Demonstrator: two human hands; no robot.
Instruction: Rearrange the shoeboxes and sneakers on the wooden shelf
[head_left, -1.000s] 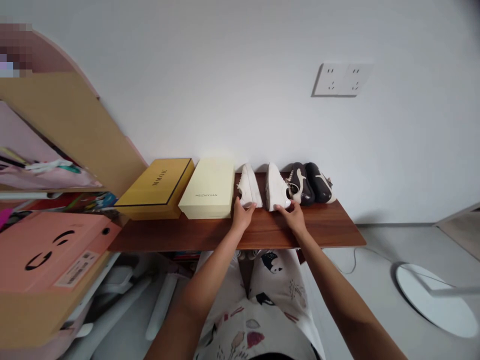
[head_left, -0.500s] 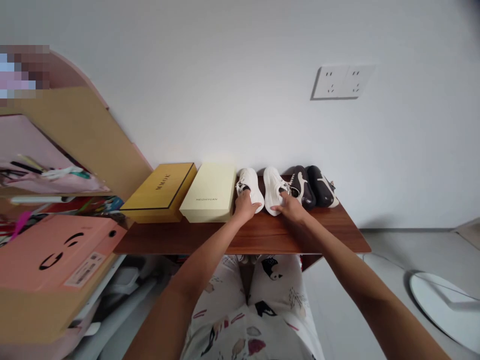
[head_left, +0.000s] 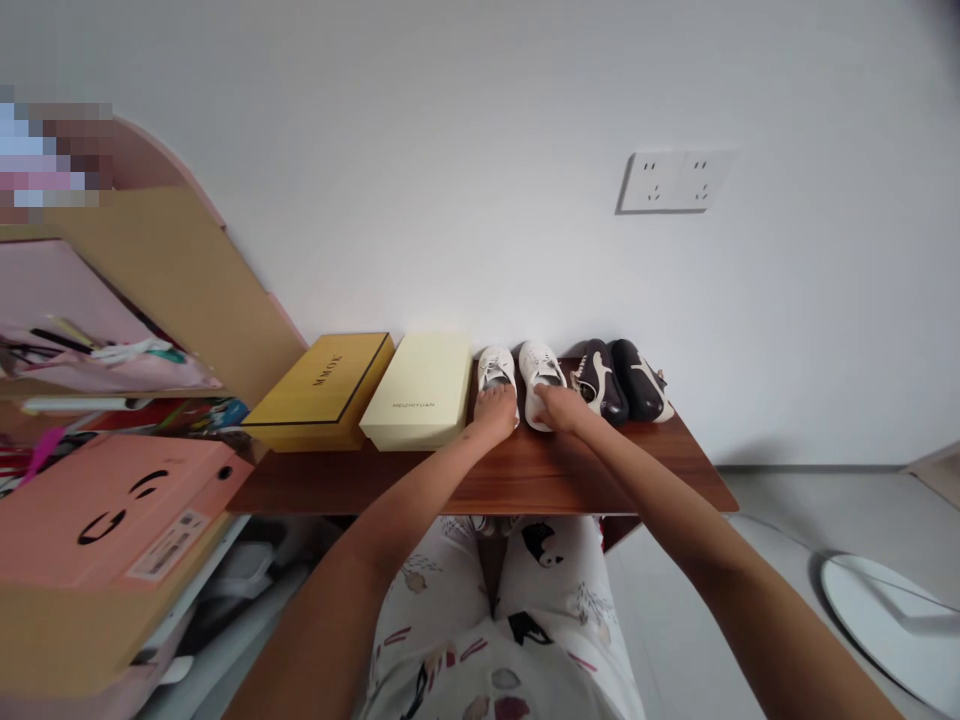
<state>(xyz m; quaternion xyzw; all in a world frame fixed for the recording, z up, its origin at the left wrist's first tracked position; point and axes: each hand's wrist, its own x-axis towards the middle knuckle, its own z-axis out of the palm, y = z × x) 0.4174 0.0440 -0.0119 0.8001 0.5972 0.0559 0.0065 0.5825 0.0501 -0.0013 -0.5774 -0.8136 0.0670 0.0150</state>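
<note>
A pair of white sneakers stands upright on the dark wooden shelf (head_left: 525, 470) against the wall, toes pointing to the wall. My left hand (head_left: 495, 415) is closed over the heel of the left white sneaker (head_left: 495, 368). On the heel of the right white sneaker (head_left: 537, 364) my right hand (head_left: 559, 408) rests with its fingers curled around it. The two sneakers sit side by side, almost touching.
Right of the sneakers stands a black-and-white pair of shoes (head_left: 619, 380). Left of them lie a cream shoebox (head_left: 420, 390) and a yellow shoebox (head_left: 322, 390). A pink box (head_left: 112, 500) and a cluttered rack fill the left. A white round base (head_left: 892, 610) lies on the floor at right.
The two white sneakers were tilted on their sides; both hands have turned them upright and pushed them back toward the wall, closer together.
</note>
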